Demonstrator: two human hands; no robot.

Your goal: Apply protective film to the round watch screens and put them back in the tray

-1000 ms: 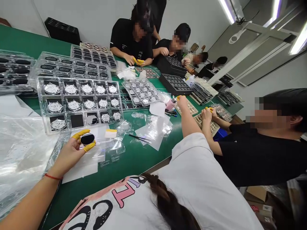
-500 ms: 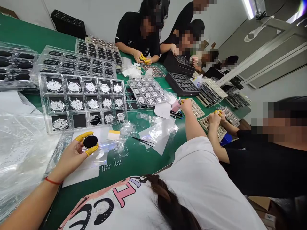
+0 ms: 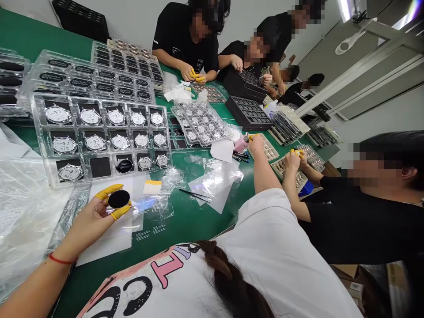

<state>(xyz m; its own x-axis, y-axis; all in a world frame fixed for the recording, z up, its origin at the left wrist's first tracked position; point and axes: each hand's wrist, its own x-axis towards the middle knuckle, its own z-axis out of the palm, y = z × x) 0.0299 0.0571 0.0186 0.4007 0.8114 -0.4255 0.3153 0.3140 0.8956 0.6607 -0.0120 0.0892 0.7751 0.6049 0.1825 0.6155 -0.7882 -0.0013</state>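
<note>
My left hand (image 3: 96,216), with yellow finger covers on thumb and forefinger, grips a round black disc (image 3: 119,199) by its rim above white sheets. Beyond it lies a clear tray (image 3: 84,154) of silver watch parts; one front-row pocket shows only black lining, and a dark disc (image 3: 124,164) sits in the pocket beside it. My right hand (image 3: 256,145) is stretched far out, its fingers pinched at the top of a small pink bottle (image 3: 241,142). Dark tweezers (image 3: 194,195) rest on the green table between my hands.
Stacked clear trays (image 3: 91,81) stand at the back left. Plastic wrap (image 3: 26,198) covers the left side. Black trays (image 3: 248,112) and beige trays (image 3: 288,123) stand farther back. A co-worker (image 3: 364,207) sits at right; other people work across the green table (image 3: 185,225).
The view has shifted, so the near trays and my left hand appear farther left. The disc is still held. The pink bottle now shows more clearly by my right hand.
</note>
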